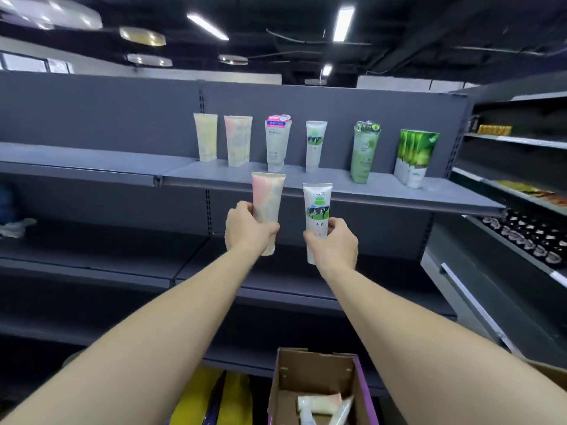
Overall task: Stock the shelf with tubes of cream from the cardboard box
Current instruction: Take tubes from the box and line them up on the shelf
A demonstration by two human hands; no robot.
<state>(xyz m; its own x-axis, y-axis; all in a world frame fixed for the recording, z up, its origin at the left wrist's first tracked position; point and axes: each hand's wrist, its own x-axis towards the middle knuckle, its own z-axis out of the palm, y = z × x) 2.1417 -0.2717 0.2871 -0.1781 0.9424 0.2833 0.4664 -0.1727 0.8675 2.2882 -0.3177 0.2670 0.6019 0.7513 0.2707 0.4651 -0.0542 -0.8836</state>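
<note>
My left hand (245,230) grips a pink and pale yellow tube (267,197), held upright cap down in front of the grey top shelf (306,187). My right hand (336,245) holds a white tube with a green label (318,207), also upright, just to the right. Both tubes hover below the shelf's front edge. On the shelf stand several tubes in a row: a yellow tube (206,137), a pink tube (237,141), a white tube with a pink top (277,142), a white and green tube (315,145), a green tube (365,151). The cardboard box (319,378) sits below, with a few tubes (322,404) inside.
Green and white packs (414,157) stand at the shelf's right end. Lower grey shelves (92,265) run beneath. A side rack (521,231) at right carries small jars and packets. Yellow bags (214,400) lie left of the box.
</note>
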